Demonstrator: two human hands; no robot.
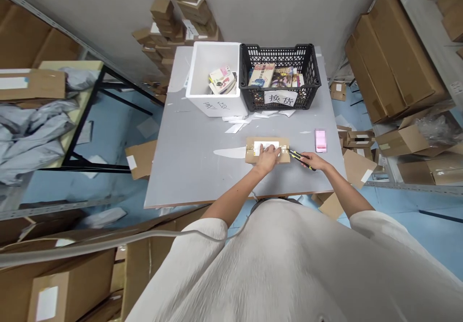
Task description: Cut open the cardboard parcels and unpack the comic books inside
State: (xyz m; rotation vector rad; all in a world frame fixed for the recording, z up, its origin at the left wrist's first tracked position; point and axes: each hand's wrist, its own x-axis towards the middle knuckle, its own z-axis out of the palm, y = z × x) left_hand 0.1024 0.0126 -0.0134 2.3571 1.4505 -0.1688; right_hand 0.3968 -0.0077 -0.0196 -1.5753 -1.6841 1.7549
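Observation:
A small taped cardboard box [249, 155] with a white label lies near the front of the grey table [195, 167]. My left hand [266, 159] rests on top of it, fingers spread over the label. In my right hand [314, 161] is a black and yellow box cutter [303, 159]. Its tip meets the right end of the box at the tape. How far the blade goes in, I cannot tell.
Behind the box stand a white foam bin [217, 101] and a black plastic crate [280, 97], both holding books. A phone [320, 140] lies to the right. Cardboard boxes [390, 66] crowd the right shelves. A pale cable [152, 235] crosses at left.

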